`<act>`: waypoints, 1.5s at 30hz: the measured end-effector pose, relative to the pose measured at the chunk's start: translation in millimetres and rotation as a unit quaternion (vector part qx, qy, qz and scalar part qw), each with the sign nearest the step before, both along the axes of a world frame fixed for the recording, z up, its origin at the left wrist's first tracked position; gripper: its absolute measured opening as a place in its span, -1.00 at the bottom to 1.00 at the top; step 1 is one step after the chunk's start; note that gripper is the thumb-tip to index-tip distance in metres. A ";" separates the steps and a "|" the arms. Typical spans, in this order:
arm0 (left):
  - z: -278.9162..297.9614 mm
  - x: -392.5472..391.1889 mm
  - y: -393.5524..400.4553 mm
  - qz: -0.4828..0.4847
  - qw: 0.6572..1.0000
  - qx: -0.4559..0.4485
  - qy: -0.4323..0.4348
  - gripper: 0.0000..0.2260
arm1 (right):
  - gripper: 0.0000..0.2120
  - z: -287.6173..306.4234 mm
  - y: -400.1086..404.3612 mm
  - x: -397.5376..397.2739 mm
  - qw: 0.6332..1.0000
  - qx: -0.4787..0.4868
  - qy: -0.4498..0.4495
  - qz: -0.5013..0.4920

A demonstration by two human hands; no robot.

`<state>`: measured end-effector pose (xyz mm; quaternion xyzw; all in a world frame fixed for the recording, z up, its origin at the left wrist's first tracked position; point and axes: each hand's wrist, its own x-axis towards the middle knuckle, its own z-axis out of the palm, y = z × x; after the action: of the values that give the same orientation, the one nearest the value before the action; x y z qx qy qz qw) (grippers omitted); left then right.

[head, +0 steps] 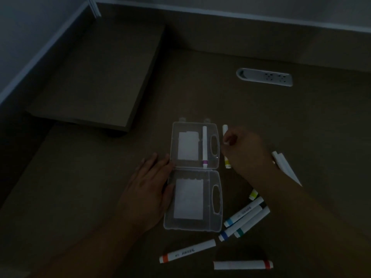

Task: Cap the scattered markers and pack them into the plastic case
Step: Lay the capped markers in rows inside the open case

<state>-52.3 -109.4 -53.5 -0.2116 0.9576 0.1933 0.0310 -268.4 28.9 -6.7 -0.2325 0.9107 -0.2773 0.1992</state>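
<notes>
While the light is dim, the head view shows the clear plastic case lying fully open on the counter, both halves flat, probably so markers can be dropped in from above. One purple-banded marker already lies in the far half, next to the handle cutout. The left hand rests flat with straight fingers against the left edge of the case, apparently to keep it from sliding; it holds nothing. The right hand, just right of the case, has its fingers curled round a yellow-banded marker, whose white end sticks out above the fist, so the grip is closed on it, seemingly ready to carry it to the case. Whether its cap is seated I cannot tell. Other markers lie scattered near the right forearm, with an orange-banded marker and a red-banded marker nearest the camera.
</notes>
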 end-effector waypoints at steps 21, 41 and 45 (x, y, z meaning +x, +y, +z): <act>-3.5 1.2 0.1 -0.005 1.000 0.001 0.025 -0.49 | -0.73 -17.7 -59.5 35.4 0.993 0.068 0.080 0.045; -7.6 2.1 -2.9 -0.002 1.000 -0.003 0.023 -0.47 | -0.88 -0.2 -10.2 24.5 0.999 -0.024 0.016 0.046; -11.4 2.1 -3.8 0.000 1.000 0.007 0.028 -0.44 | -0.90 31.9 47.5 -17.7 0.994 0.000 0.036 -0.107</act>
<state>-50.2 -113.2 -64.9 -0.2062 0.9566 0.2061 0.0052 -286.1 76.4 25.2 -0.1435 0.9371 -0.2882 0.1351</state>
